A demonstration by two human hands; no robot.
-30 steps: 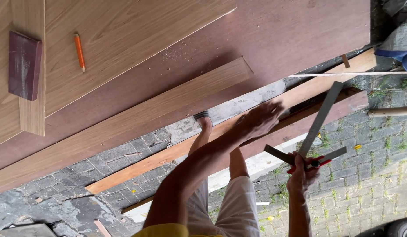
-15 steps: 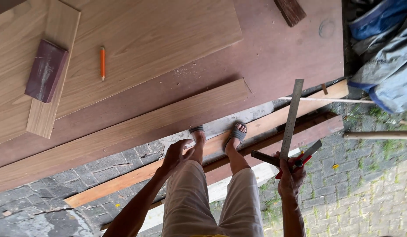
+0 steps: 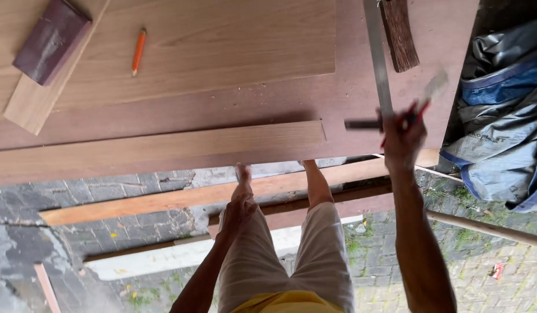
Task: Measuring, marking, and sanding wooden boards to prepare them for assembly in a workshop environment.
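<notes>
My right hand (image 3: 403, 138) is raised over the right end of the reddish-brown board (image 3: 233, 107) and grips a metal try square (image 3: 377, 64) together with a red-handled tool (image 3: 418, 107). The square's long blade runs up toward the top edge. My left hand (image 3: 238, 213) hangs loosely at my thigh, fingers curled, holding nothing. A light wooden strip (image 3: 164, 148) lies along the board's near edge. An orange pencil (image 3: 138, 51) rests on the pale plywood sheet (image 3: 210, 40).
A dark sanding block (image 3: 51, 39) sits on a narrow plank at top left. A dark brush (image 3: 400, 33) lies beside the square. Grey-blue tarpaulin (image 3: 500, 110) bunches at the right. Planks and a white strip (image 3: 181, 255) lie on the brick ground around my feet.
My right hand has lifted the square and red tool from beside my leg up over the board. My left hand has dropped to my thigh. The view has shifted left.
</notes>
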